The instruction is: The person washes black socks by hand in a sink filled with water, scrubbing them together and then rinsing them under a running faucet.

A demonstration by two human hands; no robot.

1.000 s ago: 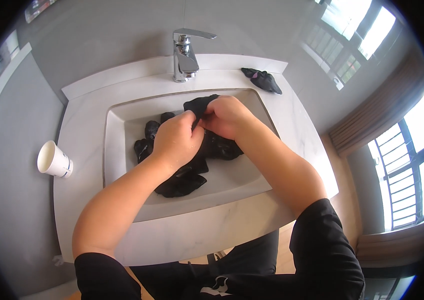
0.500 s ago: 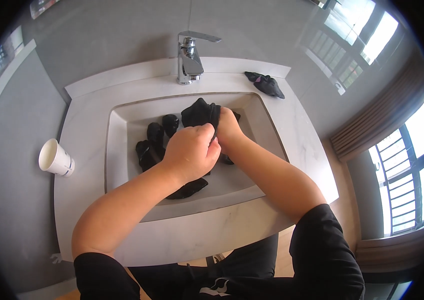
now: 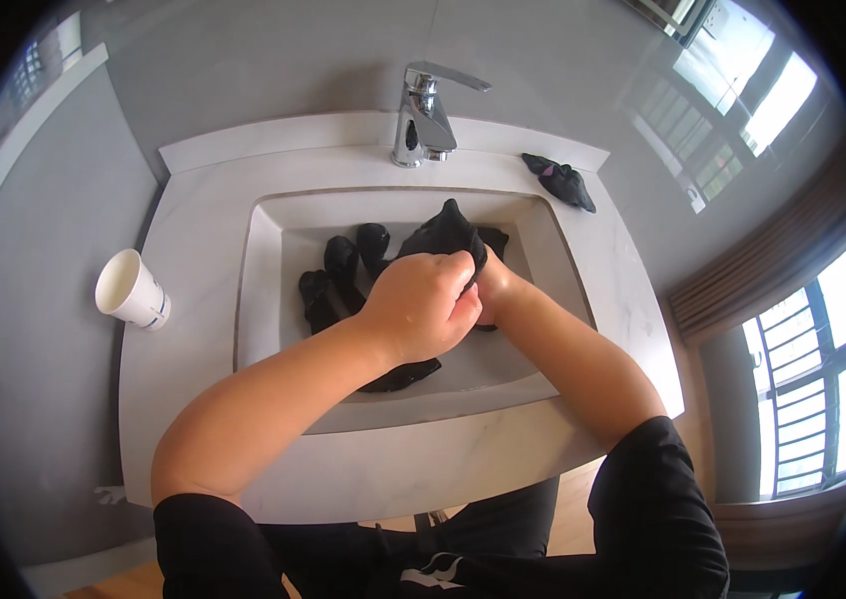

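Note:
Over the sink basin (image 3: 261, 309) both my hands hold one black sock (image 3: 443, 232), its upper part bunched and pointing away from me. My left hand (image 3: 421, 307) is closed round the near part of the sock. Pressed close against it, my right hand (image 3: 499, 288) grips the same sock from the right; its fingers are mostly hidden behind the left hand and the fabric. Several more black socks (image 3: 341, 262) lie in the basin, left of and beyond my left hand. Another dark sock (image 3: 405, 376) lies under my left forearm, partly covered.
A chrome faucet (image 3: 423, 125) stands at the back of the white countertop (image 3: 183, 369). On the back right corner rests a crumpled dark sock-like cloth (image 3: 564, 184) with a purple patch. A white paper cup (image 3: 135, 290) is at the left edge. Curtains (image 3: 742, 275) hang at the right.
The whole view has shifted, so the sink appears farther right. My right hand has come nearer to me and sits lower behind the left. Both hands still grip the black sock.

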